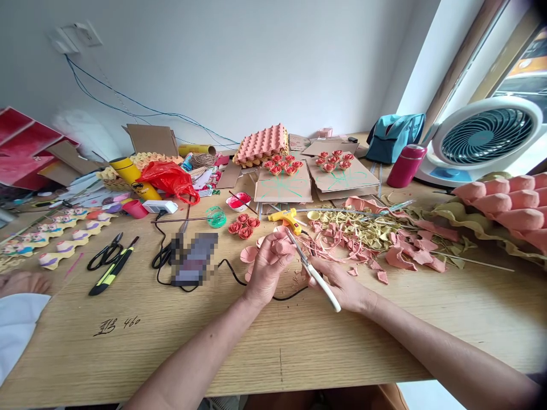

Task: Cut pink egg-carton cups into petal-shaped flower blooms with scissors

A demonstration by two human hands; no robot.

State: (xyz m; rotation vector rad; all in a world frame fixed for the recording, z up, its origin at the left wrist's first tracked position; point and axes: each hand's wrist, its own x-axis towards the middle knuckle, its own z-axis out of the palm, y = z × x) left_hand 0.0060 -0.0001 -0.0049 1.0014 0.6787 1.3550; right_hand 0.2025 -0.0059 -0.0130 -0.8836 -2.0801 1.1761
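Observation:
Between the fingers of my left hand is a small pink egg-carton cup. My right hand grips white-handled scissors, whose blades reach up to the cup's right side. Just beyond my hands lies a yellow glue gun. Cut pink cups rest on the table beside my left hand, partly hidden by it. A cluster of red paper flowers sits a little farther off. To the right spreads a heap of pink and yellow carton scraps.
Cardboard sheets with red flowers stand at the back. A fan, a magenta bottle and stacked egg trays occupy the right. Black scissors, a cutter knife and another person's hand are at left.

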